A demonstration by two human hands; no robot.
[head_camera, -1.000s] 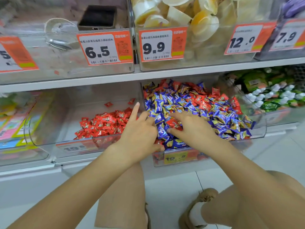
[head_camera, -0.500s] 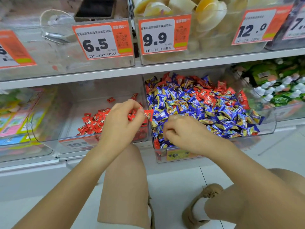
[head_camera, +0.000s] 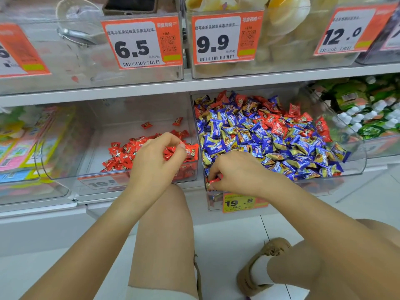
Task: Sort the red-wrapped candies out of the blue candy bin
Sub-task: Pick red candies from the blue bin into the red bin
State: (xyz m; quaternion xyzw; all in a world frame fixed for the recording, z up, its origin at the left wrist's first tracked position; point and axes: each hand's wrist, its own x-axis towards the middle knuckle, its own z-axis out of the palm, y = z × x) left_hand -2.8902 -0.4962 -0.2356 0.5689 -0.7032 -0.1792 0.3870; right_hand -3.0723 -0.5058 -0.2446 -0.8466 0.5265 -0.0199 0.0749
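On the lower shelf point(head_camera: 138, 200), at its front edge, I have both hands working at two clear bins that stand side by side. My left hand point(head_camera: 155, 163) is raised over the front right corner of the left bin point(head_camera: 138, 180), back of the hand toward the camera, wrist bent slightly, fingers curled in; thumb and forefinger pinch a red-wrapped candy point(head_camera: 192, 149) that sticks out toward the wall between the bins. Below that hand, a heap of red candies point(head_camera: 121, 154) lies along the front of the left bin, with two loose ones further back near its rear wall. My right hand point(head_camera: 236, 172) is low at the front left corner of the blue candy bin point(head_camera: 355, 161), knuckles up, fingers folded under, and it grips another red candy point(head_camera: 213, 181) right at the bin's front lip; how many fingers are on it I cannot tell. The blue candy bin holds a mix of blue-and-gold wrapped candies point(head_camera: 255, 135) with many red ones scattered through them, thickest toward the rear and right side. Both forearms reach in from the bottom corners of the view, the left from lower left, the right from lower right. An orange price tag point(head_camera: 240, 202) reading 19.8 sits on the bin's front just under my right hand. On the upper shelf, tags reading 6.5 point(head_camera: 140, 43) and 9.9 point(head_camera: 225, 38) hang on the bins above.
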